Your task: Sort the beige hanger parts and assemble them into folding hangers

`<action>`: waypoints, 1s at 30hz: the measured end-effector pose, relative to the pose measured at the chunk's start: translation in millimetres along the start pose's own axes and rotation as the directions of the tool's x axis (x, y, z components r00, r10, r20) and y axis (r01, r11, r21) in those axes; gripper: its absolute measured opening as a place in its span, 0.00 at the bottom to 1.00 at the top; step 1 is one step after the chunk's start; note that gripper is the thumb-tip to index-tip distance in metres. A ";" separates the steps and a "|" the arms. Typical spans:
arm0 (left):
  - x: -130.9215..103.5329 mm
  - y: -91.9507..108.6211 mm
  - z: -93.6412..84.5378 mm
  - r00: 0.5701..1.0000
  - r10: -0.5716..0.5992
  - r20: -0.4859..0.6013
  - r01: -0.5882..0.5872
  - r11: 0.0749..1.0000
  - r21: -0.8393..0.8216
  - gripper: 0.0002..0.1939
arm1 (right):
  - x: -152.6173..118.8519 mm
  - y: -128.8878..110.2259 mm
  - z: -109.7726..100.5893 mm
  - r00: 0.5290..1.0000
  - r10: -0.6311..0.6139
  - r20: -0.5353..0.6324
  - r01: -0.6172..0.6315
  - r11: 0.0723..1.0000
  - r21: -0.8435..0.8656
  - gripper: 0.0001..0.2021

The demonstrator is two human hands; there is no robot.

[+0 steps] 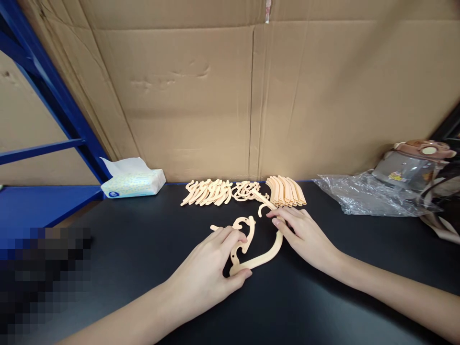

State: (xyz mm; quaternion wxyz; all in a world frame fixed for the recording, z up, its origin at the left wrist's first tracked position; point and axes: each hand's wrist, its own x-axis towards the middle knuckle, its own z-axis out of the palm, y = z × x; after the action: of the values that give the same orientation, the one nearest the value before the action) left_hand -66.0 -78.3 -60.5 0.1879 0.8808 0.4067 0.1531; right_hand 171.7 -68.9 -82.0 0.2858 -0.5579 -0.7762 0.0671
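Fitting two peach plastic hanger pieces (257, 251) together on the black bench (143, 249).
Left hand (212, 273) is pinching the near scrolled end while right hand (305, 235) is pressing the far hook end; keeping both pieces flat looks wise, with the stacked pieces (244, 191) lying just beyond.

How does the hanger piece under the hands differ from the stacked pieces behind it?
The hanger piece lies alone and flat, touched by the left hand and right hand; the stacked pieces sit packed together, untouched, by the cardboard wall. Both are peach-coloured plastic.
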 end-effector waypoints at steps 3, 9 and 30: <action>-1.2 -0.2 0.6 0.998 0.063 0.014 -0.063 0.998 -0.006 0.14 | -0.6 0.7 0.1 1.000 0.008 0.005 -0.008 1.000 0.030 0.12; -2.1 -3.5 0.1 0.974 0.220 0.050 -0.223 0.973 0.054 0.16 | 0.6 -2.2 -1.3 0.997 0.053 0.063 -0.058 0.995 0.077 0.11; 5.4 -9.1 0.2 0.951 0.309 0.001 -0.309 0.949 0.064 0.12 | -3.7 -11.5 -3.6 0.988 -0.080 0.131 0.070 0.995 0.074 0.16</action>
State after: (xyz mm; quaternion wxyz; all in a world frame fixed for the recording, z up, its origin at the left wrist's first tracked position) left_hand -68.5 -68.8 -64.2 0.1319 0.9385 0.2692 0.1715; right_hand 164.8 -77.2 -75.6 0.2545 -0.5124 -0.8113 0.1204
